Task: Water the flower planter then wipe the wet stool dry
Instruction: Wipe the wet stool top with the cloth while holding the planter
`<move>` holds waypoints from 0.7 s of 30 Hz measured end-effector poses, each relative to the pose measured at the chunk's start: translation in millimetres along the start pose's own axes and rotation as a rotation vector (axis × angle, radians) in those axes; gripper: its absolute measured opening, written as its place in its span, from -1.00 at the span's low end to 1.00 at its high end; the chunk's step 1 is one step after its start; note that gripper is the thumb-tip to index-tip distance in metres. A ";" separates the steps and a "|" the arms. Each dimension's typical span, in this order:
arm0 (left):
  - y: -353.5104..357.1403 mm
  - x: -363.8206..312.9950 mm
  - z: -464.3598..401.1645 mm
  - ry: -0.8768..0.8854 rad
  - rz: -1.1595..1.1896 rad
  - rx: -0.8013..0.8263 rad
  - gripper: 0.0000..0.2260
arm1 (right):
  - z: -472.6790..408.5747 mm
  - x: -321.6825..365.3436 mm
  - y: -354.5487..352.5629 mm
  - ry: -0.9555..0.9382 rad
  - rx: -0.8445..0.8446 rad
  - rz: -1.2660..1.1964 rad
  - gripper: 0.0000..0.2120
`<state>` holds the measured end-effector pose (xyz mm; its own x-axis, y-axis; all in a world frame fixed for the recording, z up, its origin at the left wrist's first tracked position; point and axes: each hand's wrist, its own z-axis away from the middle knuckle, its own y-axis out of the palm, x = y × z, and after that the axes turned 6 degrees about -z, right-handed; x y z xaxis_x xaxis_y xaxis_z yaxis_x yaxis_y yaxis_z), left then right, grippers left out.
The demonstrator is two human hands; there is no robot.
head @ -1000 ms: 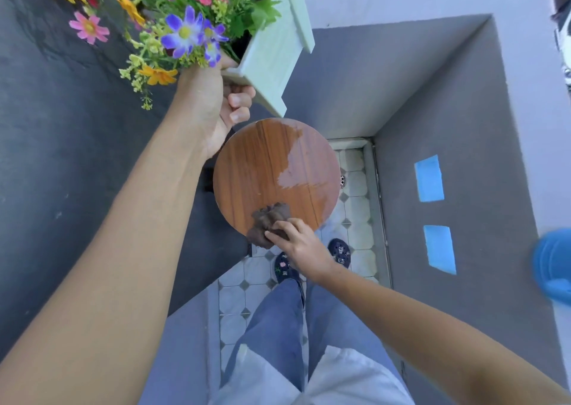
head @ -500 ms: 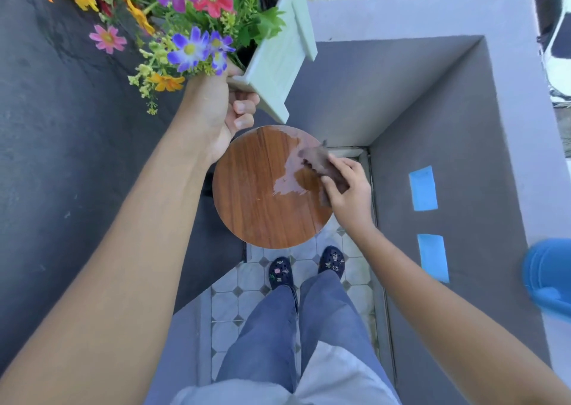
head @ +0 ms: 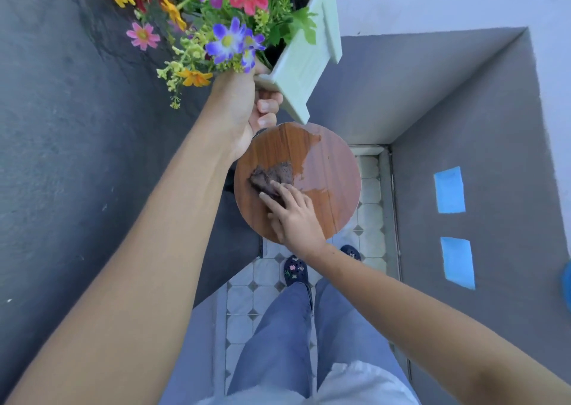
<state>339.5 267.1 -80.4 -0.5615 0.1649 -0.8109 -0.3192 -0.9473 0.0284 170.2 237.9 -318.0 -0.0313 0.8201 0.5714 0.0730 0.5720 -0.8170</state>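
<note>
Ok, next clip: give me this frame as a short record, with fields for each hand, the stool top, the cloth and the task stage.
left hand: left hand grips the planter by its lower corner, lifted off the stool
right hand: right hand presses flat fingers on the cloth
cloth: brown cloth, bunched, left of centre on the stool
stool top: round wooden stool; wet sheen across its right half, left part looks dry
task stage: wiping under way, not finished
floor: patterned tiles below, person's shoes in view

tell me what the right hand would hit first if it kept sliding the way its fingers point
The right hand points up-left across the stool, pressing the brown cloth. Past the cloth, probably the left hand holding the planter, though it may sit higher.
</note>
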 end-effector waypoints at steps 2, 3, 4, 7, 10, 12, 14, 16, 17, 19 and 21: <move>0.9 -0.6 -1.8 0.015 -0.012 -0.006 -0.75 | -1.2 -5.8 6.8 0.084 -0.029 0.071 -0.58; 1.2 -1.0 -2.9 0.023 -0.013 -0.014 -0.75 | -2.0 -8.4 12.7 0.083 -0.014 0.086 -0.59; 1.2 -1.1 -4.0 0.027 -0.014 -0.021 -0.75 | -2.7 -10.4 18.9 0.063 0.002 0.093 -0.59; 2.4 -2.2 -5.7 0.021 -0.013 -0.019 -0.76 | -8.3 -23.8 24.0 -0.086 0.038 0.135 -0.57; 1.6 -4.1 -6.4 0.020 -0.019 -0.016 -0.76 | -18.7 -63.3 2.5 -0.247 0.084 0.172 -0.49; -0.3 -4.1 -7.0 0.024 -0.021 -0.016 -0.78 | -26.4 -100.3 -20.1 -0.149 0.025 0.183 -0.47; -1.3 -2.8 -7.5 0.029 -0.021 -0.013 -0.79 | -32.5 -134.3 -43.8 0.086 -0.086 0.147 -0.49; -0.1 -2.0 -8.2 0.028 -0.020 -0.010 -0.77 | -34.7 -153.3 -60.5 0.280 -0.158 0.102 -0.54; 0.9 -2.2 -8.4 0.026 -0.017 -0.009 -0.76 | -34.6 -155.2 -64.1 0.323 -0.171 0.086 -0.57; 2.8 -3.1 -8.2 0.020 -0.008 -0.007 -0.75 | -32.4 -147.6 -62.1 0.330 -0.179 0.068 -0.57; 4.2 -3.5 -7.9 0.018 -0.007 -0.005 -0.75 | -26.5 -130.8 -52.2 0.304 -0.182 0.055 -0.56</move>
<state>346.2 260.4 -82.1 -0.5453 0.1662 -0.8216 -0.3189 -0.9476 0.0200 196.9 100.4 -348.0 0.2737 0.7914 0.5466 0.2436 0.4927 -0.8354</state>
